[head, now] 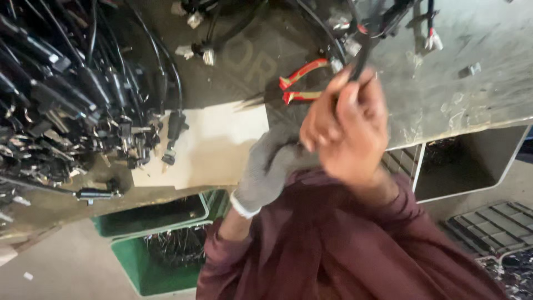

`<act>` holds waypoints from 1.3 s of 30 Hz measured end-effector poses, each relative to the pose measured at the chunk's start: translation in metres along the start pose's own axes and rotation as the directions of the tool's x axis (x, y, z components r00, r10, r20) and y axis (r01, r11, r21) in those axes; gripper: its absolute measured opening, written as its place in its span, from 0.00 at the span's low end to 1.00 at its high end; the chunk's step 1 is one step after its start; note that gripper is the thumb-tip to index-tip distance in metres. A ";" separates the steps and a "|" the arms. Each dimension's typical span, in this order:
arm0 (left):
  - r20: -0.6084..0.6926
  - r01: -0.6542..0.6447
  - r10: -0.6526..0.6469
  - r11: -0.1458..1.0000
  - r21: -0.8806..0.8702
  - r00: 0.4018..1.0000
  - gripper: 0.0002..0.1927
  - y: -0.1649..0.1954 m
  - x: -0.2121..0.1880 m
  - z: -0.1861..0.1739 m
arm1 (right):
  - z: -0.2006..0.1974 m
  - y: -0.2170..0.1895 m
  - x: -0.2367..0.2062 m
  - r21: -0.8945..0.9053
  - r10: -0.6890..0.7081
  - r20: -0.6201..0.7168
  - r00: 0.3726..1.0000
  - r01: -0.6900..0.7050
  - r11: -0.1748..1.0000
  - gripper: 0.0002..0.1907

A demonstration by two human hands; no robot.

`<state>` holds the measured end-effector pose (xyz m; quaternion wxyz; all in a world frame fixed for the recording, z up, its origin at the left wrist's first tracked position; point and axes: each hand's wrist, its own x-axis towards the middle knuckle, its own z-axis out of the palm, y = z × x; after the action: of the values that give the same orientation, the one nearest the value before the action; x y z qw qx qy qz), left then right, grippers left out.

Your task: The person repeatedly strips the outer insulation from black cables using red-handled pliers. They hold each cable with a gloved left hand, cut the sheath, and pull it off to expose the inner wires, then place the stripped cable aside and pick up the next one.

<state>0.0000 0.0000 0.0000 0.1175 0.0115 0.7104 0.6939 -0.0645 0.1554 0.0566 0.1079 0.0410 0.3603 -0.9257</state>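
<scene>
My bare right hand (347,130) is raised over the bench edge, its fingers pinched shut on a thin black cable (360,55) that runs up to a bundle of wires with white connectors (430,39). My left hand (266,164), in a grey knitted glove, sits just below and left of it. The right hand hides its fingers, so what it holds cannot be seen. Red-handled pliers (300,83) lie on the bench just beyond both hands, nose pointing left.
A big heap of black cables with locks and keys (66,105) covers the left of the metal bench (472,94). A white sheet (216,144) lies at the bench edge. Green bins (139,266) stand below, and grey trays (494,225) at lower right.
</scene>
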 end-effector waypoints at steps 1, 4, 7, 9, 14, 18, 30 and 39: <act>-0.060 -0.019 0.011 0.990 -0.137 0.998 0.10 -0.004 -0.004 0.000 | 0.005 0.003 -0.011 -0.003 0.029 0.006 1.000 -0.029 1.000 0.09; -0.206 0.011 -0.109 0.905 -0.426 0.972 0.10 -0.014 -0.023 0.000 | 0.028 0.021 -0.043 -0.327 -0.087 0.194 0.977 0.148 0.933 0.08; -0.096 0.175 -0.312 0.732 -0.658 0.945 0.10 -0.011 -0.054 -0.006 | 0.040 0.021 -0.053 -0.427 0.069 0.782 0.619 0.453 0.782 0.08; 0.041 0.299 -0.385 0.642 -0.706 0.922 0.09 -0.006 -0.068 -0.009 | 0.045 0.012 -0.050 -0.438 0.074 0.834 0.548 0.574 0.691 0.10; -0.137 0.118 -0.314 0.672 -0.731 0.939 0.09 0.003 -0.077 -0.020 | 0.032 -0.004 -0.036 -0.411 -0.032 0.902 0.431 0.877 0.250 0.12; -0.539 -0.334 -0.054 0.732 -0.594 0.840 0.08 0.009 -0.053 -0.032 | 0.018 0.009 -0.027 -0.628 0.143 0.764 0.630 0.776 -0.060 0.13; -0.032 0.003 -0.005 0.998 -0.061 0.999 0.07 0.014 -0.043 0.003 | 0.027 -0.048 0.002 -0.706 0.169 0.626 0.762 0.460 0.539 0.25; 0.138 -0.499 0.491 0.866 0.031 0.860 0.10 0.049 -0.006 0.013 | 0.035 -0.073 0.039 -0.162 0.150 0.737 0.659 -0.043 0.986 0.29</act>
<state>0.0010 0.0132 0.0493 -0.0206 0.2410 0.6972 0.6748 -0.1196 0.1776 0.1244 0.2973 -0.3296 0.3413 -0.8286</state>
